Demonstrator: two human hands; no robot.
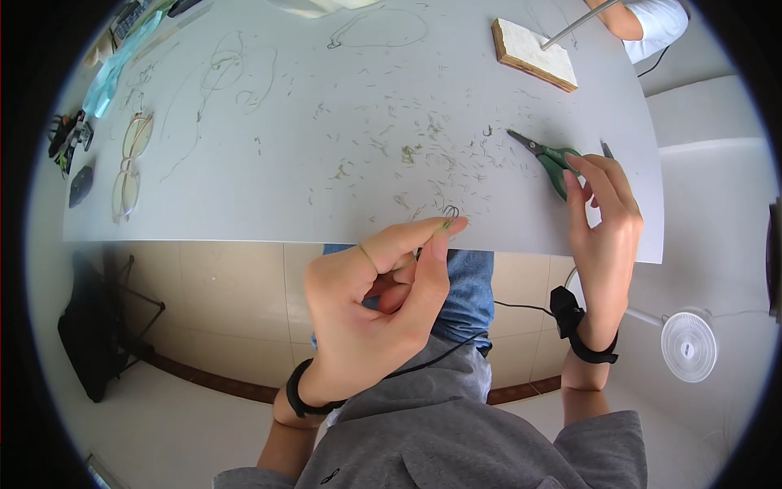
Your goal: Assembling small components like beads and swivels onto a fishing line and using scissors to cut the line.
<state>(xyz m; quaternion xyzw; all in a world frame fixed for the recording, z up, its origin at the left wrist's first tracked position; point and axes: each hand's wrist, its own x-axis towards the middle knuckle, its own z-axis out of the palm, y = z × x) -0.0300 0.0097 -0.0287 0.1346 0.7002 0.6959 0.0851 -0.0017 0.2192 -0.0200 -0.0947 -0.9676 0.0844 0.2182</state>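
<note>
Head view shows the left hand (371, 306) pinching a small coiled wire hook (450, 215) between thumb and forefinger, just over the near edge of the grey worktop (326, 163). To the right, the right hand (604, 232) rests with loosely curled fingers on the green-handled pliers (551, 160), not yet gripping them. A firm pinch low on the hook would keep it from twisting, I'd say. Wire clippings (423, 147) litter the worktop beyond.
</note>
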